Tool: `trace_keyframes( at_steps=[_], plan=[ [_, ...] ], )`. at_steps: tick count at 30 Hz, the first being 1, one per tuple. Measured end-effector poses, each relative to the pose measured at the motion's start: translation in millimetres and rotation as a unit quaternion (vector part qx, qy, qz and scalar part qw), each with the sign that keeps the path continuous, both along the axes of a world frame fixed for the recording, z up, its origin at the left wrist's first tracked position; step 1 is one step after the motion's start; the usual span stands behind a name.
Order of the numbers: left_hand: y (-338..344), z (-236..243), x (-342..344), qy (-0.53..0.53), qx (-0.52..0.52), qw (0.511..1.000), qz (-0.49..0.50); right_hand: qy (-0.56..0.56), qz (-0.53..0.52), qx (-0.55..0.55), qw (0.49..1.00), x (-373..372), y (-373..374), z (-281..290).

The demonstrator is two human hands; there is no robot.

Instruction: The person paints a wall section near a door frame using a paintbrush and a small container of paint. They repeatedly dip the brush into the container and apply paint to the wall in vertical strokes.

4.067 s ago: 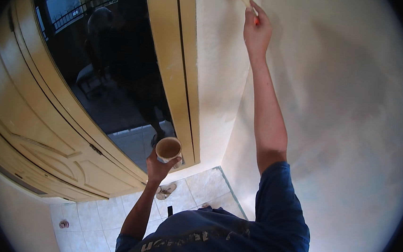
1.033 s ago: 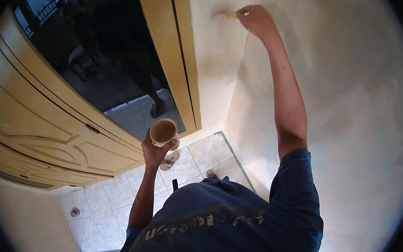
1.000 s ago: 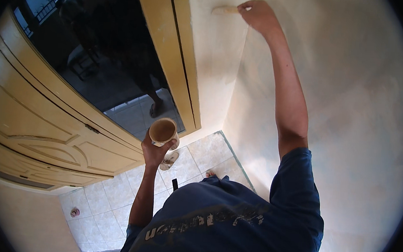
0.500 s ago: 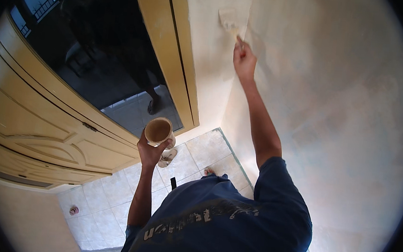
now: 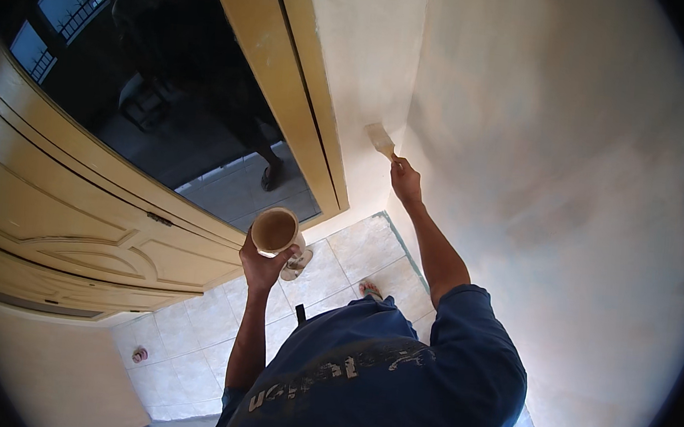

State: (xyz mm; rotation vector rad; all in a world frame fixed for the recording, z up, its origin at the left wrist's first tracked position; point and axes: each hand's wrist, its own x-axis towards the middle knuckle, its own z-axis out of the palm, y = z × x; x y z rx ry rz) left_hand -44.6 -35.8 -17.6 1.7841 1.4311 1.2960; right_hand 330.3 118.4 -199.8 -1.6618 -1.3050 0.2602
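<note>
My right hand (image 5: 406, 181) is closed around the handle of a flat paintbrush (image 5: 380, 139). Its pale, paint-coated bristles point up and left, at the narrow cream wall strip (image 5: 362, 54) beside the corner. Whether they press on the wall is hard to tell. Lower and to the left, my left hand (image 5: 261, 267) grips a round beige paint pot (image 5: 275, 230) from its near side, thumb at the right. The pot's open mouth faces up, and the inside looks tan; the paint level cannot be made out.
At left stands a yellow-brown wooden cabinet (image 5: 78, 201) with a dark reflective glass panel (image 5: 198, 98). A blotchy wall (image 5: 556, 150) fills the right. On the tiled floor (image 5: 347, 250) are a round paint-stained container (image 5: 297, 269) below the pot and a small pinkish object (image 5: 140, 354).
My right hand has brought the paintbrush down along the narrow wall strip, toward the floor. The pot in my left hand has shifted slightly right and lower in view, as has the surrounding scene.
</note>
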Motion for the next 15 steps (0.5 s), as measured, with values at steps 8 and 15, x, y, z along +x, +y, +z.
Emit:
trace_keyframes(
  at_steps=[8, 15],
  plan=[
    [0.6, -10.7, -2.2, -0.012, -0.031, 0.999, -0.009, -0.071, 0.009, -0.133, 0.988, 43.1, 28.2, 13.3],
    [3.6, -10.0, 2.0, 0.004, -0.026, 0.999, -0.019, -0.173, 0.028, -0.105, 0.979, 78.2, 74.3, 136.0]
  ],
)
